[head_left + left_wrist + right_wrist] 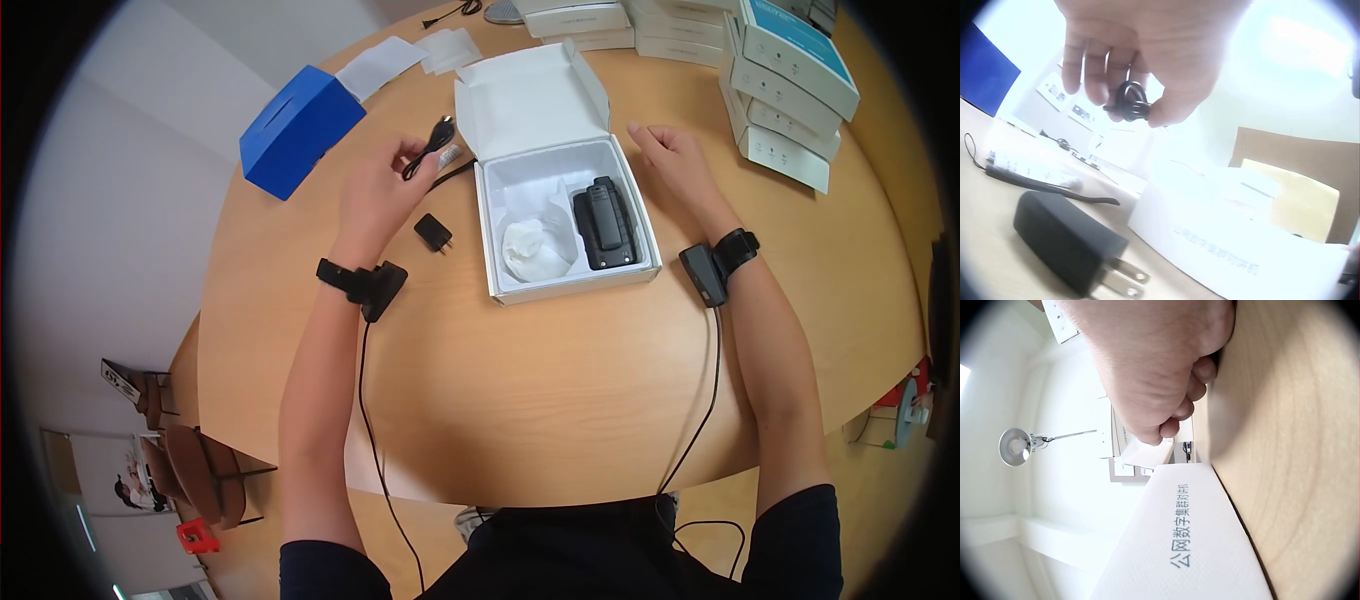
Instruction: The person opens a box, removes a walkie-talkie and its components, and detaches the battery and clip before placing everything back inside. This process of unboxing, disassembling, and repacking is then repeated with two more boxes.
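My left hand pinches a coiled black cable between thumb and fingers, above the table left of the open white box. Loosely curled and holding nothing, my right hand rests on the table beside the box's right side. Inside the white box, whose lid stands raised at the back, a black two-way radio lies in the right compartment. Crumpled white wrapping fills the round left recess. A black plug adapter with two prongs lies near my left hand, beside a black wrist strap.
A blue box sits at the left, with white sheets behind it. Stacked white boxes rise at the back right, and more boxes stand along the far edge. Thin cables run from both wrist cameras toward the lap.
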Motion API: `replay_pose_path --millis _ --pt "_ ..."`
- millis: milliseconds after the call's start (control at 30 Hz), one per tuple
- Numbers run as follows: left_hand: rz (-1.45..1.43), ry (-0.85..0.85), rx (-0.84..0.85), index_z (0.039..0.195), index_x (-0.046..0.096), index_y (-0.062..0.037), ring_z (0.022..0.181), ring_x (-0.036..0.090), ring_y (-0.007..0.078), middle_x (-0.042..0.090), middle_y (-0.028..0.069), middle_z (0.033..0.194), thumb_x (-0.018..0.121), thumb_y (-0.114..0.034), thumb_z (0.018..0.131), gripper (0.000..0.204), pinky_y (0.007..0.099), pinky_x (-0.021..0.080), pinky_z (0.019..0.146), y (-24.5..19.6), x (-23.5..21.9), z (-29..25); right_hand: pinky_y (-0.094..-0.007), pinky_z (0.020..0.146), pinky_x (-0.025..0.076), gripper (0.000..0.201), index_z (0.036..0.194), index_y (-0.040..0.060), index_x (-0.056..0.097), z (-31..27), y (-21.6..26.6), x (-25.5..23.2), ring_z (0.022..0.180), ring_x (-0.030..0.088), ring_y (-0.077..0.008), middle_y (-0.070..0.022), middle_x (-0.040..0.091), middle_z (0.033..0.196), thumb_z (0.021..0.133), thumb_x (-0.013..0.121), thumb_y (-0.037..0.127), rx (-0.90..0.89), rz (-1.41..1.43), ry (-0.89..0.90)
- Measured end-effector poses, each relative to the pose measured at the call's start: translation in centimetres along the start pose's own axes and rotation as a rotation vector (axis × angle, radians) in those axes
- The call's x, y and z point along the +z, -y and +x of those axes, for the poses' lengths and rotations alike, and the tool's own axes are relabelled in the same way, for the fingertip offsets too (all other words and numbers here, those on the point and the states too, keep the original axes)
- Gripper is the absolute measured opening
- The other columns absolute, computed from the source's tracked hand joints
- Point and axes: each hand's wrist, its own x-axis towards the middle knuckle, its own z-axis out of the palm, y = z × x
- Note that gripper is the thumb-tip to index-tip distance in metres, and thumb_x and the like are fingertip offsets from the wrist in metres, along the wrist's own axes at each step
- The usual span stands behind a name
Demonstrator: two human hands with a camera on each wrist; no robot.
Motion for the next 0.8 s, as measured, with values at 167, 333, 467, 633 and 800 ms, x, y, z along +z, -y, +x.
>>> replay_pose_path --millis 167,333,467,633,800 --pt "0.043 0.073 0.420 0.102 0.078 -0.0066 0.085 0.065 0.0234 0.073 0.0060 0.095 0.082 -0.021 0.091 0.019 0.0364 0.053 0.076 -4.3 1.4 -0.8 -0.0315 0.055 0.029 0.061 0.064 0.0067 0.051 0.1 0.0 0.1 0.059 0.035 -0.0074 0.0050 0.040 0.060 0.104 0.067 0.050 0.011 0.026 0.019" --pt "0.088 0.172 0.481 0.099 0.079 -0.0066 0.087 0.066 0.0279 0.071 0.0082 0.089 0.080 -0.022 0.091 0.017 0.0405 0.053 0.076 -6.2 4.6 -0.7 -0.0333 0.054 0.030 0.062 0.063 0.0051 0.052 0.0 0.2 -0.1 0.057 0.035 -0.0091 0.0032 0.040 0.058 0.103 0.067 0.050 0.001 0.010 0.015" --pt "0.166 0.233 0.464 0.099 0.080 -0.0071 0.091 0.068 0.0301 0.073 0.0094 0.089 0.079 -0.025 0.092 0.019 0.0429 0.054 0.079 -6.7 5.8 -0.5 -0.0333 0.055 0.030 0.062 0.063 0.0051 0.052 0.1 0.0 0.1 0.057 0.036 -0.0092 0.0031 0.040 0.058 0.103 0.067 0.051 -0.010 0.012 0.001" --pt "0.180 0.210 0.500 0.101 0.080 -0.0073 0.093 0.068 0.0308 0.074 0.0097 0.092 0.077 -0.027 0.094 0.021 0.0424 0.054 0.081 -6.0 6.4 -0.6 -0.0327 0.056 0.032 0.063 0.064 0.0049 0.053 0.2 -0.1 0.0 0.059 0.037 -0.0089 0.0032 0.041 0.059 0.103 0.067 0.052 -0.011 0.012 0.007" --pt "0.069 0.118 0.282 0.106 0.079 -0.0058 0.092 0.071 0.0269 0.075 0.0104 0.095 0.072 -0.025 0.099 0.022 0.0402 0.056 0.080 -4.6 4.4 -0.2 -0.0323 0.056 0.033 0.063 0.064 0.0052 0.053 -0.1 0.6 -0.1 0.060 0.037 -0.0088 0.0040 0.043 0.060 0.103 0.067 0.052 0.006 0.021 0.017"
